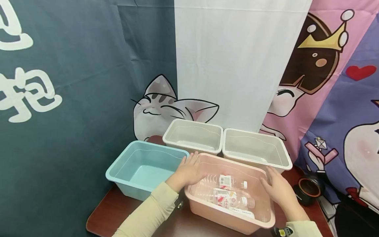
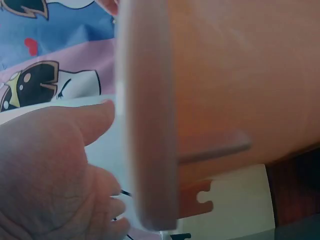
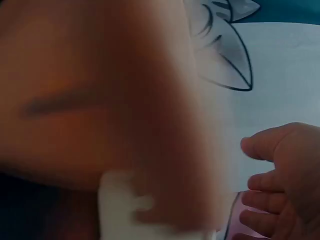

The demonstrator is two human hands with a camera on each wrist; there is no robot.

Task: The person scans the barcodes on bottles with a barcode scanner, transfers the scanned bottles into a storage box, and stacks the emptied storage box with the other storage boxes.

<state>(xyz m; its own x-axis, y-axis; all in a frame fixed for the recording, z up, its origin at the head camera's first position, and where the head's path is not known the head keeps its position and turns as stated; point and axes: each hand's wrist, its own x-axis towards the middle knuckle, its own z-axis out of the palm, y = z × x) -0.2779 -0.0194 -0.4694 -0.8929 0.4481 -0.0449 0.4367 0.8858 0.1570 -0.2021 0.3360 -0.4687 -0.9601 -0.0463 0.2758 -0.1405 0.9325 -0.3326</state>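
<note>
A pink plastic bin (image 1: 219,218) stands at the front of the table, with clear plastic bottles (image 1: 226,198) bearing red-and-white labels lying inside. My left hand (image 1: 188,171) is at the bin's left end, fingers extended along the rim. At the opposite end, my right hand (image 1: 277,187) has its fingers loosely spread beside the right rim. In the left wrist view, the left hand (image 2: 55,165) shows its thumb tip close to the bin's rim (image 2: 150,115). The right wrist view has a gap between the right hand (image 3: 295,180) and the blurred bin wall (image 3: 150,110).
A blue bin (image 1: 142,189) is left of the pink one. Two whitish bins, one left (image 1: 192,148) and one right (image 1: 257,159), line the back. A dark round object (image 1: 308,189) sits at the right of the brown table (image 1: 109,210). Printed cloth (image 1: 237,65) hangs behind.
</note>
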